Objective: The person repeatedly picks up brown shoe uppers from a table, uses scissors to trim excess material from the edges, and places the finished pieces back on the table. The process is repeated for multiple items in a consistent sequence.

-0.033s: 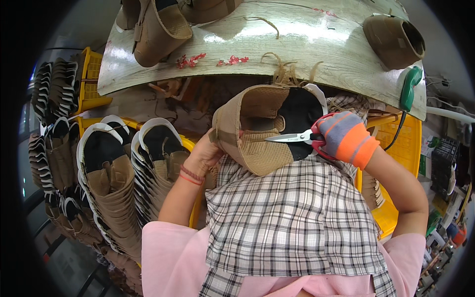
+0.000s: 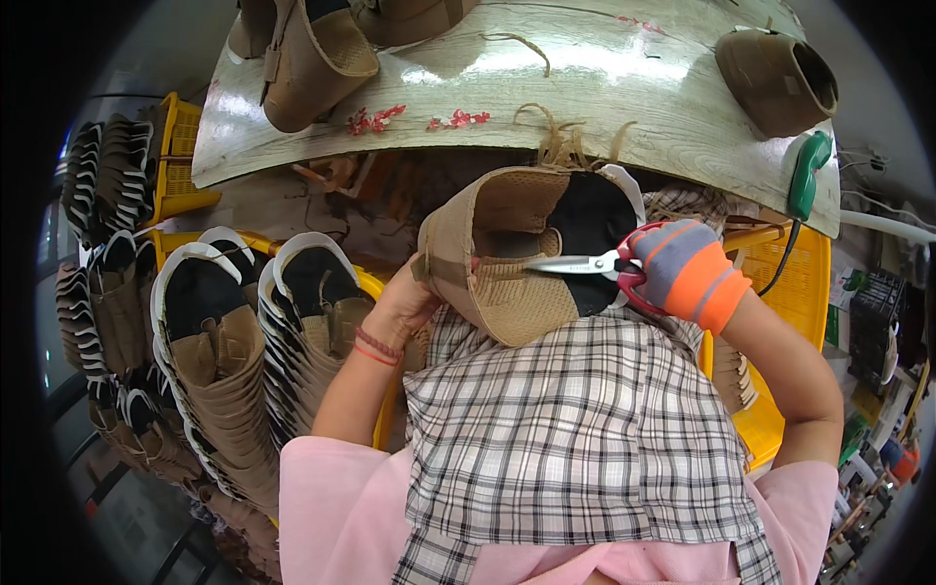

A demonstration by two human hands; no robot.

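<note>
1. Left hand [image 2: 405,297], bare, just left of the frame's centre, grasps the left side of a brown shoe upper [image 2: 531,307]; the thumb and most fingers are hard to make out, but a fingertip shows inside the opening. Reddish bands [image 2: 376,348] circle that wrist.
2. Right hand [image 2: 685,273], in an orange-and-grey glove right of centre, is closed around the red handles of a pair of scissors [image 2: 590,264].
3. At mid-frame, the shoe upper lies tilted with its opening showing, tan mesh and black lining inside, a white edge at its upper right. The scissors' blades point left across that opening, their tips at the tan mesh; whether they touch it, I cannot tell.
4. Below it, a plaid apron [image 2: 575,429] covers the wearer's lap, between pink sleeves [image 2: 336,497].
5. Across the top of the frame, a wood-grain table [image 2: 604,107] carries thin brown strips [image 2: 559,146] at its near edge, brown footwear pieces [image 2: 317,83] upper left, another brown footwear piece [image 2: 775,83] upper right, and a green corded tool [image 2: 807,175] at the right edge.
6. Nested stacks of shoe uppers [image 2: 224,366] fill the left side; a yellow crate [image 2: 804,283] stands at the right.
</note>
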